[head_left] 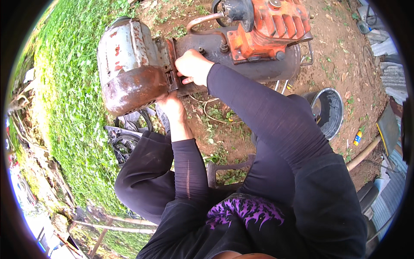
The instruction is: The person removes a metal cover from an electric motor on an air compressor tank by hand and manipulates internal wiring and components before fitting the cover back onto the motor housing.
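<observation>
A worn electric motor (125,56), grey with a rusty brown end cover, sits at the left end of a dark compressor tank (276,68). My right hand (194,67) is at the bracket (169,51) between motor and tank. Its fingers are curled closed; what they grip, if anything, is hidden. Just below, my left hand (173,108) reaches up against the underside of the motor's mount, its fingertips out of sight. An orange finned compressor pump (271,32) stands on the tank, right of my right hand, with a curved metal pipe (202,20) beside it.
A black bucket (337,113) stands at the right on bare soil, near a small yellow-and-blue bottle (357,137). Dark machine parts (125,144) lie on the grass below the motor. Corrugated metal sheets (390,64) line the right edge. A wooden pole (364,153) lies near them.
</observation>
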Action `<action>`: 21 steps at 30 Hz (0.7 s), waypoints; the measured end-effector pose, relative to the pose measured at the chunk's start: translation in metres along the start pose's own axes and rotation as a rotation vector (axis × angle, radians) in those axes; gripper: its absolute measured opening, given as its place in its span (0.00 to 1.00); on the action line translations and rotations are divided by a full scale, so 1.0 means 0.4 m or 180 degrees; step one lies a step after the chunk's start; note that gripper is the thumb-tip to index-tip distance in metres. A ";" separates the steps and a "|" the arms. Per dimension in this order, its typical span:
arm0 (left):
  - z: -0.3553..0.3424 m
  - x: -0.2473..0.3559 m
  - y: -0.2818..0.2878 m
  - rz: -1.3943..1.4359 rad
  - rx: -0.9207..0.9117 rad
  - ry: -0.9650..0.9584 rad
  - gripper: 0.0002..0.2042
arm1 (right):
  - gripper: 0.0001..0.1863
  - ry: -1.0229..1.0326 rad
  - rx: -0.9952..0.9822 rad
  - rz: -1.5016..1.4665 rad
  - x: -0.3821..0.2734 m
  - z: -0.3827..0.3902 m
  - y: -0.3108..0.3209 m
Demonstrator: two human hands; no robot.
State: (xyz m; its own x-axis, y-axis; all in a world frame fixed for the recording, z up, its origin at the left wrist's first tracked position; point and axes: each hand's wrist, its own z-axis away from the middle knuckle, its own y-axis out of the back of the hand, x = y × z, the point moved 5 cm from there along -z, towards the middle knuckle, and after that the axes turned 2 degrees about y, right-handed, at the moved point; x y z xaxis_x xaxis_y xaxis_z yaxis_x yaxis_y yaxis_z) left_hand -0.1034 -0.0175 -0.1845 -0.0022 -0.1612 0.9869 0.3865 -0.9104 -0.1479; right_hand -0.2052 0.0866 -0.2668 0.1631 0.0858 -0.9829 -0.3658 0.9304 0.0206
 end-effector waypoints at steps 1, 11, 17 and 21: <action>0.001 0.008 0.011 0.0052 0.0061 0.0049 0.28 | 0.12 0.0120 -0.0092 0.0282 -0.026 0.003 -0.013; 0.007 0.005 -0.012 0.0185 0.0246 0.0192 0.26 | 0.12 0.0088 -0.0134 -0.0318 0.047 -0.009 -0.003; 0.006 -0.033 0.018 -0.0075 0.0579 0.0023 0.25 | 0.13 -0.1110 -0.0277 -0.1601 0.016 0.029 -0.027; 0.009 -0.056 0.017 -0.0296 0.0834 0.0097 0.21 | 0.16 -0.1241 -0.0131 -0.1353 -0.023 0.064 -0.001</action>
State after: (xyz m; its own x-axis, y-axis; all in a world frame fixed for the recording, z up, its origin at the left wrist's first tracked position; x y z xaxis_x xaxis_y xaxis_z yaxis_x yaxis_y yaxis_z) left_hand -0.0974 -0.0187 -0.2075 -0.0749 -0.0966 0.9925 0.6086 -0.7928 -0.0312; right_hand -0.1829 0.0946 -0.2532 0.6264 -0.1604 -0.7629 -0.2283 0.8980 -0.3762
